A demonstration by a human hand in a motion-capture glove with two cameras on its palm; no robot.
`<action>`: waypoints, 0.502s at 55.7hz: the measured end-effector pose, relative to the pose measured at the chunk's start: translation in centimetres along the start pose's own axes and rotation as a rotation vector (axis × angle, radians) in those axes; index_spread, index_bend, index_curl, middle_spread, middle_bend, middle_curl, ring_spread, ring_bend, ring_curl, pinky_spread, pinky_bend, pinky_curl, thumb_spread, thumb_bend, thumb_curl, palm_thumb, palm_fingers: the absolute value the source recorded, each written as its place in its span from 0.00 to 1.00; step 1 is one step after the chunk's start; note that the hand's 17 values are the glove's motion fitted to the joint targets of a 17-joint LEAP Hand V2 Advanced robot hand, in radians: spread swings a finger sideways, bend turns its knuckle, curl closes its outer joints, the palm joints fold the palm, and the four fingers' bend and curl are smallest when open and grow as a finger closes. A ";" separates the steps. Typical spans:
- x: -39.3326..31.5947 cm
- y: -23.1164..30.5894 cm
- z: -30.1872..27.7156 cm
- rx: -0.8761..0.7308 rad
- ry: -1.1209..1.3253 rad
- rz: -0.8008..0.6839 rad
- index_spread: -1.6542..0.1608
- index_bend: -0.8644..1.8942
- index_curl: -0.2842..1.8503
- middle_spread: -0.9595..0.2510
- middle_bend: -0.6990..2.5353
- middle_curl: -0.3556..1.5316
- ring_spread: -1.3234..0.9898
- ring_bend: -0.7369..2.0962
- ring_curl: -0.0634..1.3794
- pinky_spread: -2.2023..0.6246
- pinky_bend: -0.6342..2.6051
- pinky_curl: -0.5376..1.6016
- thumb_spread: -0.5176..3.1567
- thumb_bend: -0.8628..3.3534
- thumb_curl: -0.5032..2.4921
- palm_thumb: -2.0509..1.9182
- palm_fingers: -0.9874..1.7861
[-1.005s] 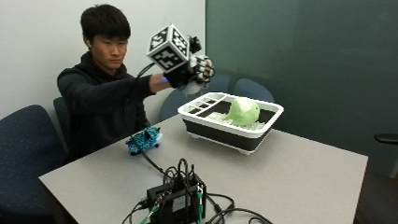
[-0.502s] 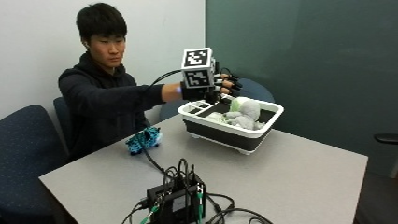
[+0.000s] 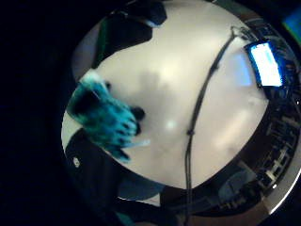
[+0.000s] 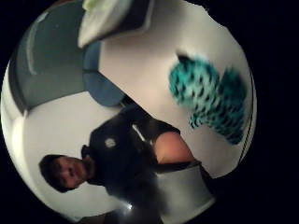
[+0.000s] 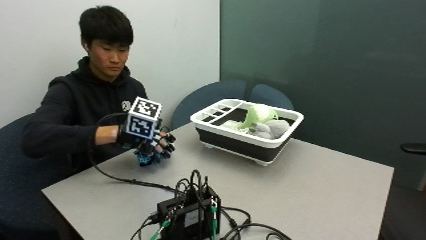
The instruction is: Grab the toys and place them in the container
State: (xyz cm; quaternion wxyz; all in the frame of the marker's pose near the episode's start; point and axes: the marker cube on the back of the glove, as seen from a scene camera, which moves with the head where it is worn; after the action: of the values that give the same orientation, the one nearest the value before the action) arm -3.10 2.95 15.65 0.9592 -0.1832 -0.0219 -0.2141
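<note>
the gloved right hand (image 5: pixel 150 142) is hovering with its grip spread, holding nothing. 1 teal spotted plush toy (image 5: pixel 145 158) is lying on the worktop (image 5: pixel 319 195) just beneath the fingers. the container (image 5: pixel 247 131), holding a green toy (image 5: pixel 258 116), is sitting well apart.

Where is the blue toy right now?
In the outside view, the blue toy lies on the table near the person, under the gloved right hand, apart from the container.

Beneath the gloved right hand (image 5: pixel 154 144), the teal spotted plush toy (image 5: pixel 144 159) is mostly hidden. Both palm views blur it; whether the fingers touch it cannot be told.
</note>
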 end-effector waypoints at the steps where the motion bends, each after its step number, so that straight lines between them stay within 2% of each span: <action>1: 0.2 0.0 0.8 0.003 0.015 -0.001 0.78 0.34 0.29 0.74 0.28 0.42 0.54 0.35 0.29 0.78 0.39 0.47 0.46 0.20 0.30 0.52 0.33; 3: 0.4 -0.1 2.4 0.033 0.044 -0.004 0.77 0.34 0.28 0.73 0.28 0.42 0.54 0.36 0.29 0.78 0.40 0.47 0.46 0.20 0.30 0.52 0.33; 8: 0.3 -0.7 3.9 0.217 0.119 -0.029 0.77 0.30 0.23 0.72 0.28 0.42 0.50 0.49 0.34 0.77 0.45 0.47 0.47 0.21 0.30 0.54 0.45; 10: 0.2 -1.1 3.8 0.279 0.128 -0.052 0.78 0.26 0.19 0.70 0.34 0.45 0.47 0.58 0.38 0.72 0.48 0.47 0.48 0.23 0.31 0.57 0.60; 11: 0.1 -1.3 3.7 0.293 0.116 -0.065 0.78 0.27 0.18 0.70 0.33 0.44 0.47 0.58 0.36 0.72 0.49 0.46 0.48 0.23 0.30 0.57 0.57; 12: -0.1 -1.5 3.5 0.297 0.096 -0.077 0.78 0.27 0.18 0.68 0.38 0.48 0.46 0.62 0.40 0.70 0.50 0.47 0.49 0.24 0.31 0.59 0.65; 14: -0.5 -2.1 3.0 0.284 0.040 -0.102 0.79 0.29 0.16 0.67 0.42 0.49 0.45 0.66 0.41 0.69 0.52 0.48 0.49 0.25 0.32 0.62 0.73; 21: -2.1 -3.8 -2.4 0.265 -0.081 -0.151 0.81 0.38 0.16 0.63 0.49 0.57 0.44 0.72 0.50 0.66 0.56 0.53 0.44 0.26 0.36 0.67 0.77; 28: -4.6 -5.2 -10.5 0.390 -0.150 -0.171 0.82 0.43 0.18 0.62 0.53 0.62 0.43 0.73 0.52 0.65 0.56 0.54 0.40 0.25 0.39 0.67 0.77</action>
State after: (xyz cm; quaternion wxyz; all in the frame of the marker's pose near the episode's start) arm -9.84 -3.37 7.12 0.9506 -0.0069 -0.1495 -0.2721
